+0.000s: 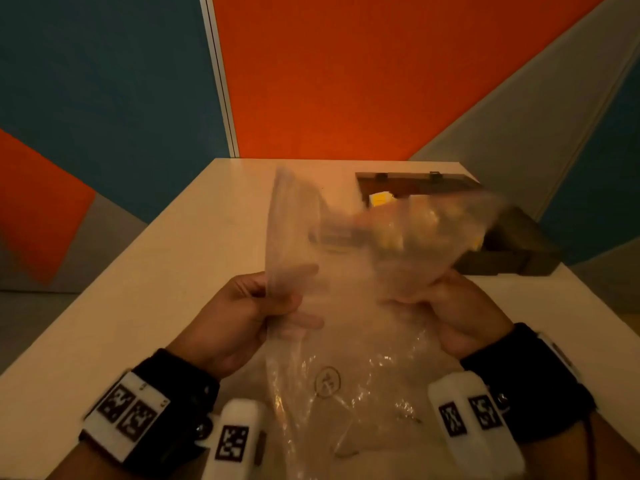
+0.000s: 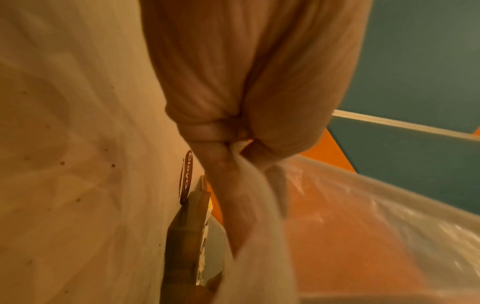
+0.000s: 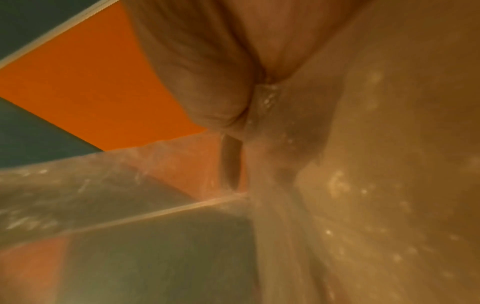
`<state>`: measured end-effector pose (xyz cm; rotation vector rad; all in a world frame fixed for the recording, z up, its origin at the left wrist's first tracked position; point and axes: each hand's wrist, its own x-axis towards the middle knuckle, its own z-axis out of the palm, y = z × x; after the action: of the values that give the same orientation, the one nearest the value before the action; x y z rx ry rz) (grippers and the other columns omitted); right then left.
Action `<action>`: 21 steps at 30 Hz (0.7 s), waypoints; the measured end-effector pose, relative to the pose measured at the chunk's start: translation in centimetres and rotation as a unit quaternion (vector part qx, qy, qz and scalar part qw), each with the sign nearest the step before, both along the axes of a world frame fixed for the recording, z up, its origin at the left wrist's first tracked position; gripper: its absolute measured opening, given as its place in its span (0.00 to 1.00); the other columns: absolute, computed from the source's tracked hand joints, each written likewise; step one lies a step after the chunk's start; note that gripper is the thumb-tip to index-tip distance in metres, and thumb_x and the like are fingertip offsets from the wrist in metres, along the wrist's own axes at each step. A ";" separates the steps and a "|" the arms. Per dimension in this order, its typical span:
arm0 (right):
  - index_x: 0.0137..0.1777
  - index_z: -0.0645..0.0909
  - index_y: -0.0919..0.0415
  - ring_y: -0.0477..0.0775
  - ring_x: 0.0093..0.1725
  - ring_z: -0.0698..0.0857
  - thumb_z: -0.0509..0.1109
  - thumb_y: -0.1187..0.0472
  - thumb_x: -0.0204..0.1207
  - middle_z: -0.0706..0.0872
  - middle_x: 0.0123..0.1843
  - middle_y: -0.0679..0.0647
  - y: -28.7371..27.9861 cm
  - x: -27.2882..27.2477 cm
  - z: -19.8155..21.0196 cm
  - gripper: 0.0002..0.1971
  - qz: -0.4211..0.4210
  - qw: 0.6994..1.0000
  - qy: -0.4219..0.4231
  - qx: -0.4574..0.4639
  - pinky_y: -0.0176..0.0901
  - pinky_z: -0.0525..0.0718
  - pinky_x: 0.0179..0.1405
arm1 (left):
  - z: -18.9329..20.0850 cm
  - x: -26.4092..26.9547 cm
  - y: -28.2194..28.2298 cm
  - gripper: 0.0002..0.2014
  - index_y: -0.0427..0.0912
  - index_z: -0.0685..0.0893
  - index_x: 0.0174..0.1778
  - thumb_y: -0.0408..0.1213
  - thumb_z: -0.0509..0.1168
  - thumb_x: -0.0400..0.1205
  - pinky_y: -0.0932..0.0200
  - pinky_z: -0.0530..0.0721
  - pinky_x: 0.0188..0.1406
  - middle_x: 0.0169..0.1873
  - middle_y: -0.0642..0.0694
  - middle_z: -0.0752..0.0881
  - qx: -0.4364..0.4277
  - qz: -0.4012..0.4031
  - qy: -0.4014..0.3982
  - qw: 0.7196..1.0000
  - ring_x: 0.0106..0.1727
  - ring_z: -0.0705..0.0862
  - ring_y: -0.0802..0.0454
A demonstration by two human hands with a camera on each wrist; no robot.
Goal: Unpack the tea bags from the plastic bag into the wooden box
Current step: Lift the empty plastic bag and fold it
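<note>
A clear plastic bag (image 1: 332, 341) is held up over the white table (image 1: 166, 271) between both hands. My left hand (image 1: 249, 306) pinches the bag's left edge, thumb in front and fingers behind the film. My right hand (image 1: 450, 306) grips the right side of the bag. The bag's upper part is blurred and shows yellowish tea bags (image 1: 415, 226) through the film. Behind it at the back right stands the dark wooden box (image 1: 512, 244), lid open, with a yellow tea bag (image 1: 381, 199) inside. In the left wrist view my fingers (image 2: 221, 127) pinch the plastic bag (image 2: 259, 226); in the right wrist view the plastic bag (image 3: 389, 185) fills the frame.
Orange, blue and grey wall panels (image 1: 329, 81) rise right behind the table's far edge. The table drops off at its left edge (image 1: 104, 282) and right edge. The box takes up the table's far right corner.
</note>
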<state>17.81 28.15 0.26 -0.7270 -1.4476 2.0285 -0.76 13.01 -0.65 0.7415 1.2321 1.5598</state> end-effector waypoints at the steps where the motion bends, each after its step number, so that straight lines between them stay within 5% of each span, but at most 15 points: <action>1: 0.41 0.86 0.61 0.50 0.31 0.88 0.66 0.75 0.76 0.89 0.33 0.55 -0.1 0.2 0.0 0.11 0.002 1.000 0.011 0.001 0.41 0.87 0.29 | -0.1 -0.3 -0.1 0.17 0.29 0.87 0.57 0.23 0.63 0.72 0.52 0.89 0.40 0.54 0.34 0.89 0.003 -0.005 -0.006 1.000 0.41 0.90 0.39; 4: 0.36 0.88 0.54 0.50 0.38 0.89 0.78 0.60 0.67 0.91 0.33 0.49 -0.7 0.7 0.8 0.01 0.060 0.996 -0.041 0.054 0.38 0.89 0.36 | -0.1 -0.7 -0.1 0.13 0.24 0.87 0.48 0.22 0.62 0.71 0.49 0.89 0.50 0.56 0.31 0.87 0.015 -0.012 -0.013 1.000 0.55 0.87 0.36; 7: 0.39 0.90 0.62 0.55 0.47 0.91 0.80 0.62 0.55 0.93 0.48 0.56 -0.5 0.9 0.7 0.11 0.056 0.998 -0.028 0.008 0.41 0.90 0.38 | 0.4 -0.5 -0.4 0.11 0.28 0.90 0.32 0.18 0.62 0.72 0.45 0.88 0.54 0.56 0.34 0.89 0.035 -0.011 0.083 0.996 0.57 0.87 0.36; 10: 0.58 0.87 0.58 0.59 0.52 0.91 0.64 0.57 0.68 0.89 0.60 0.62 -0.8 1.6 1.4 0.20 0.020 0.996 0.017 -0.089 0.49 0.91 0.40 | 1.0 -0.8 -1.0 0.16 0.24 0.89 0.35 0.08 0.57 0.73 0.43 0.89 0.50 0.52 0.34 0.90 0.064 0.001 0.194 0.979 0.52 0.89 0.34; 12: 0.67 0.81 0.51 0.64 0.56 0.90 0.64 0.41 0.66 0.89 0.61 0.61 -1.3 2.6 1.8 0.29 0.031 0.989 0.041 -0.140 0.58 0.90 0.45 | 1.6 -1.3 -1.2 0.19 0.23 0.89 0.34 0.04 0.55 0.71 0.42 0.90 0.46 0.48 0.32 0.90 0.087 0.015 0.234 0.968 0.48 0.89 0.33; 15: 0.54 0.86 0.41 0.53 0.49 0.92 0.69 0.27 0.49 0.93 0.52 0.51 -2.8 3.0 2.0 0.33 0.071 0.994 -0.014 -0.082 0.52 0.89 0.43 | 2.5 -1.1 -1.2 0.17 0.37 0.92 0.31 0.14 0.63 0.67 0.43 0.87 0.46 0.44 0.35 0.91 0.139 0.031 0.307 0.941 0.48 0.89 0.38; 17: 0.33 0.89 0.34 0.37 0.33 0.90 0.83 0.30 0.25 0.91 0.33 0.40 -3.7 3.0 1.6 0.29 0.078 0.993 -0.089 -0.007 0.47 0.88 0.42 | 3.1 -0.4 -1.3 0.06 0.39 0.92 0.31 0.29 0.69 0.64 0.46 0.86 0.47 0.43 0.35 0.90 0.175 0.039 0.309 0.934 0.48 0.88 0.39; 18: 0.33 0.88 0.33 0.36 0.31 0.89 0.86 0.37 0.17 0.90 0.29 0.38 -4.2 3.1 1.2 0.34 0.083 0.991 -0.106 0.013 0.49 0.88 0.45 | 3.3 -0.1 -1.2 0.07 0.37 0.92 0.31 0.35 0.70 0.63 0.48 0.86 0.47 0.43 0.35 0.90 0.190 0.043 0.306 0.932 0.48 0.87 0.39; 21: 0.59 0.83 0.47 0.51 0.43 0.93 0.92 0.59 0.35 0.94 0.45 0.51 -5.6 3.6 0.3 0.45 0.074 0.993 -0.092 0.031 0.43 0.89 0.35 | 3.6 0.3 -1.0 0.09 0.32 0.91 0.33 0.34 0.70 0.64 0.47 0.86 0.46 0.43 0.33 0.89 0.212 0.041 0.331 0.918 0.48 0.87 0.39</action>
<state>21.39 22.59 0.55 -0.8199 -1.7064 2.0593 -0.49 11.96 2.91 1.6173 1.4167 1.7320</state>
